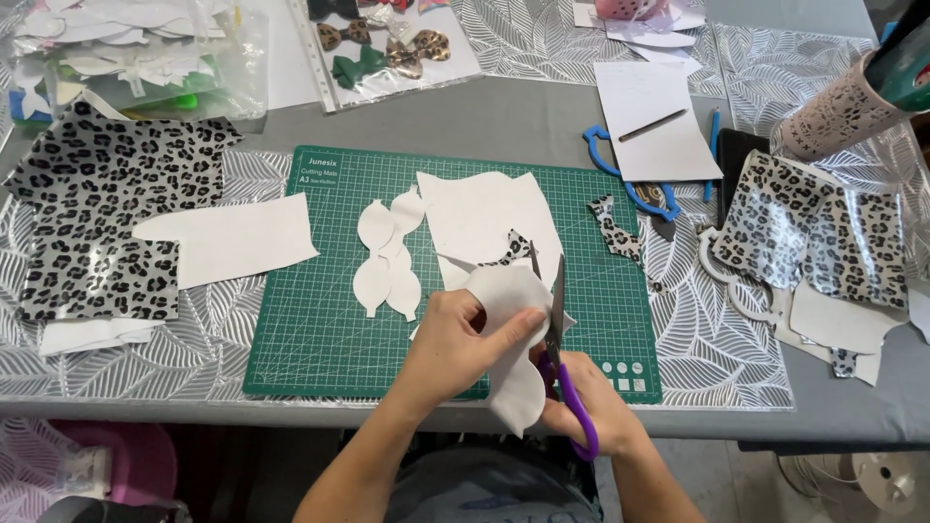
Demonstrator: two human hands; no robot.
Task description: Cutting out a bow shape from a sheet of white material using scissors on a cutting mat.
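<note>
Left hand (455, 339) pinches a curvy white faux-leather piece (513, 373) above the gridded green cutting mat (310, 329); right hand (581, 402) grips purple-handled scissors (557, 329), blades apart. Clear plastic sleeve (387, 48) on the desk (523, 121) holds finished bows.

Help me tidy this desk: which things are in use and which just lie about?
In use: white cut-out piece, purple-handled scissors, green cutting mat.
Lying about: leopard-print sheet, finished bows, blue template, pencil.
</note>
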